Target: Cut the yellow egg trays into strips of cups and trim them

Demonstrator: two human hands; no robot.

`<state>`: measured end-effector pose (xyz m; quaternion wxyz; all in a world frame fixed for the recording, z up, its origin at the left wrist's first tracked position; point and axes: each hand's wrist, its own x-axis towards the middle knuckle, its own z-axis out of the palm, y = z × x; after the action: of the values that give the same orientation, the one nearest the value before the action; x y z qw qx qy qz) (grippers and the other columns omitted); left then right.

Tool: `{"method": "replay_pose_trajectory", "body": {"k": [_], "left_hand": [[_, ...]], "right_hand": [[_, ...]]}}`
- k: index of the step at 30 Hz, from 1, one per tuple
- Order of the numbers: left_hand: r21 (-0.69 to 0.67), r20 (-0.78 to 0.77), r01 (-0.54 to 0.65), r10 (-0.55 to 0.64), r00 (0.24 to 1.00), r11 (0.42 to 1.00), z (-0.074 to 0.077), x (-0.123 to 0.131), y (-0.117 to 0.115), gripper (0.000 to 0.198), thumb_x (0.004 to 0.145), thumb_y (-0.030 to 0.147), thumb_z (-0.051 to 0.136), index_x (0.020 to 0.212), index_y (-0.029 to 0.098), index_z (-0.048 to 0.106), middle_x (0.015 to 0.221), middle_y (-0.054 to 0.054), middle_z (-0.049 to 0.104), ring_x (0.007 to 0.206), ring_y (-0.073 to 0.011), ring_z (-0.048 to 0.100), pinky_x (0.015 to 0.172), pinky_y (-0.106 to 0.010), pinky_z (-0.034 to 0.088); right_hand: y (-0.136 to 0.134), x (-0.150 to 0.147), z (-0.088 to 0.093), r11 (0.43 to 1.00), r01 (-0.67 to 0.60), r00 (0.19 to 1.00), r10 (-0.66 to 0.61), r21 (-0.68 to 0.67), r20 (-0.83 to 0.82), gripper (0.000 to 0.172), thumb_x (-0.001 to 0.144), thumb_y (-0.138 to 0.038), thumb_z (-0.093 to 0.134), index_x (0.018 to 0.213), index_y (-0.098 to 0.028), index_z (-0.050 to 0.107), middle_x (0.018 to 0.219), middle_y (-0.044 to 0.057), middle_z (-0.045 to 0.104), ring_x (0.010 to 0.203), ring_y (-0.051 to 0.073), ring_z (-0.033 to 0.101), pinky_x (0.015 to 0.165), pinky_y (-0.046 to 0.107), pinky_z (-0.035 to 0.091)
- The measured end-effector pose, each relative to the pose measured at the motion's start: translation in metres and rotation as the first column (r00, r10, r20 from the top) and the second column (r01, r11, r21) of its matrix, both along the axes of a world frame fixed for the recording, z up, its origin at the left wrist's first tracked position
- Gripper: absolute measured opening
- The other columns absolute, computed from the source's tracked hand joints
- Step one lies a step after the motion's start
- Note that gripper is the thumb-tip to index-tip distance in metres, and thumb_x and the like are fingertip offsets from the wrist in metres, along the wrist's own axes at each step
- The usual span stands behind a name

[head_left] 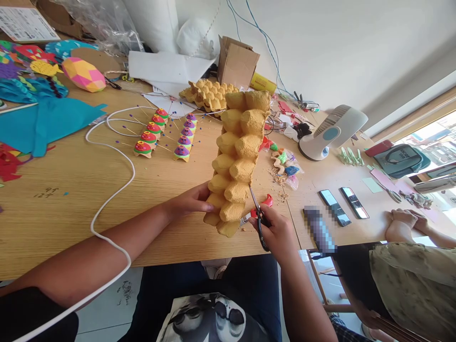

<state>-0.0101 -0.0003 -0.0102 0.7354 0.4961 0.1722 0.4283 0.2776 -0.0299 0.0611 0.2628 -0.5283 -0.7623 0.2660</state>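
My left hand point(190, 202) grips the near left side of a long yellow egg carton strip point(237, 156), which stands tilted up off the wooden table point(71, 190). My right hand point(276, 232) is closed around the handles of red-and-black scissors point(260, 213). Their blades point up against the carton's right edge near its lower end. Small carton scraps lie on the table under the scissors.
Two rows of painted egg-cup pieces point(166, 135) with pins, a white cable point(107, 209), coloured paper shapes point(32, 95), another egg tray point(208, 92), a cardboard box point(237, 61), a small fan point(329, 133) and two phones point(344, 206) lie around. Another person's folded hands point(406, 221) rest at the right.
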Motion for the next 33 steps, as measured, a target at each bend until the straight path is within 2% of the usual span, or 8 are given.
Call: {"method": "replay_pose_trajectory", "body": {"k": [3,7,13,21,28,33], "left_hand": [[-0.026,-0.009,-0.004,0.004,1.000,1.000,-0.004,-0.002,0.000,0.063,0.080,0.027,0.081,0.141,0.029,0.061,0.139,-0.007,0.068,0.126,-0.0284,0.065,0.099,-0.038,0.054],[-0.051,-0.020,-0.015,0.014,1.000,0.999,-0.006,-0.003,0.000,0.067,0.079,0.025,0.081,0.143,0.025,0.060,0.137,-0.011,0.069,0.130,-0.0317,0.063,0.101,-0.039,0.054],[-0.055,-0.027,-0.029,0.028,0.999,0.998,-0.002,-0.002,0.001,0.068,0.077,0.025,0.083,0.141,0.024,0.061,0.134,-0.011,0.071,0.128,-0.0326,0.064,0.101,-0.040,0.055],[-0.065,-0.051,0.006,-0.009,0.999,0.998,-0.001,-0.003,0.000,0.068,0.077,0.029,0.085,0.141,0.027,0.062,0.135,-0.008,0.071,0.128,-0.0319,0.064,0.102,-0.040,0.054],[-0.086,-0.044,0.046,-0.050,0.998,0.995,-0.007,-0.005,-0.001,0.068,0.075,0.031,0.086,0.139,0.026,0.063,0.137,-0.009,0.070,0.128,-0.0325,0.064,0.101,-0.039,0.054],[-0.072,-0.062,0.067,-0.071,0.996,0.995,-0.006,-0.005,-0.001,0.063,0.075,0.033,0.086,0.134,0.023,0.065,0.128,-0.009,0.073,0.128,-0.0355,0.063,0.104,-0.042,0.052]], "right_hand": [[0.002,-0.001,-0.006,0.997,-0.040,0.995,0.034,-0.066,-0.092,0.026,0.092,-0.047,0.070,0.103,-0.023,0.068,0.073,-0.004,0.058,0.064,0.013,0.050,0.060,0.025,0.038],[0.001,-0.002,-0.008,0.982,-0.129,0.975,0.100,-0.135,-0.200,0.028,0.094,-0.045,0.066,0.111,-0.023,0.065,0.083,-0.001,0.062,0.070,0.015,0.055,0.065,0.026,0.045],[-0.005,-0.007,-0.013,0.992,-0.081,0.963,0.052,-0.101,-0.263,0.028,0.095,-0.044,0.065,0.114,-0.023,0.062,0.083,-0.001,0.058,0.071,0.016,0.055,0.066,0.028,0.048],[-0.006,-0.017,-0.014,0.993,-0.062,0.972,0.036,-0.102,-0.234,0.029,0.092,-0.039,0.068,0.115,-0.024,0.062,0.084,-0.001,0.058,0.074,0.016,0.056,0.068,0.028,0.047],[-0.003,-0.022,-0.010,0.997,-0.031,0.980,0.017,-0.069,-0.200,0.030,0.089,-0.037,0.070,0.114,-0.023,0.062,0.078,-0.004,0.055,0.068,0.014,0.051,0.063,0.027,0.041],[-0.003,-0.027,-0.012,0.992,-0.074,0.959,0.044,-0.099,-0.282,0.033,0.089,-0.037,0.069,0.118,-0.023,0.060,0.081,-0.004,0.054,0.070,0.015,0.053,0.065,0.028,0.043]]}}
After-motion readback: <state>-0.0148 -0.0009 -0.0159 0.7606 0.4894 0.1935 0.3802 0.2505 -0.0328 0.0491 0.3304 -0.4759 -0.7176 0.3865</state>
